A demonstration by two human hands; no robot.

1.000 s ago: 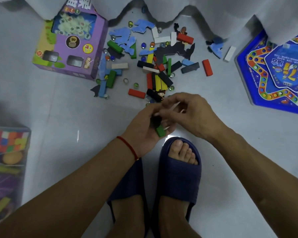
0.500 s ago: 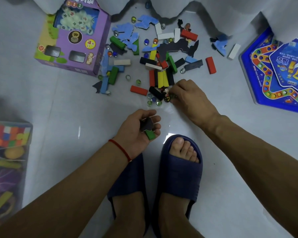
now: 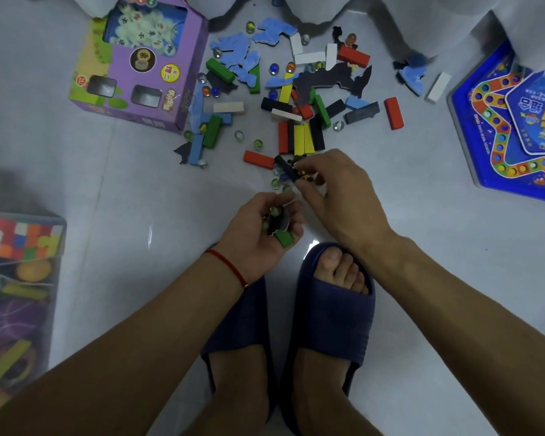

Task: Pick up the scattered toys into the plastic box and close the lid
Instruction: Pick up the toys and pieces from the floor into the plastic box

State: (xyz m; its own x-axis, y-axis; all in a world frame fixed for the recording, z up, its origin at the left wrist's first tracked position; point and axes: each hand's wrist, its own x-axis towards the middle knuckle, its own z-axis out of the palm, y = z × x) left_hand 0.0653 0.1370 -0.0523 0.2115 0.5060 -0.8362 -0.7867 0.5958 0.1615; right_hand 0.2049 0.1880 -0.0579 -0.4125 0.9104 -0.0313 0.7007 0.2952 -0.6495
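Coloured blocks, blue and black foam pieces and marbles lie scattered on the floor (image 3: 299, 99). My left hand (image 3: 258, 234) is cupped palm up, holding a green block (image 3: 284, 239), a dark piece and some marbles. Just above it, my right hand (image 3: 334, 196) pinches a black block (image 3: 286, 167) together with a small dark toy, lifted off the floor beside a few marbles (image 3: 277, 182). The clear plastic box (image 3: 19, 291), with toys inside, stands at the left edge with no lid on it.
A purple chess-set carton (image 3: 139, 64) lies at the top left beside the pile. A blue game board (image 3: 513, 121) sits at the right. White cloth (image 3: 453, 17) hangs along the top. My feet in dark blue slippers (image 3: 334, 313) stand below the hands.
My right hand went from my left hand out to the pile's near edge, took the black block and small toy, and now lifts them back toward the left hand.
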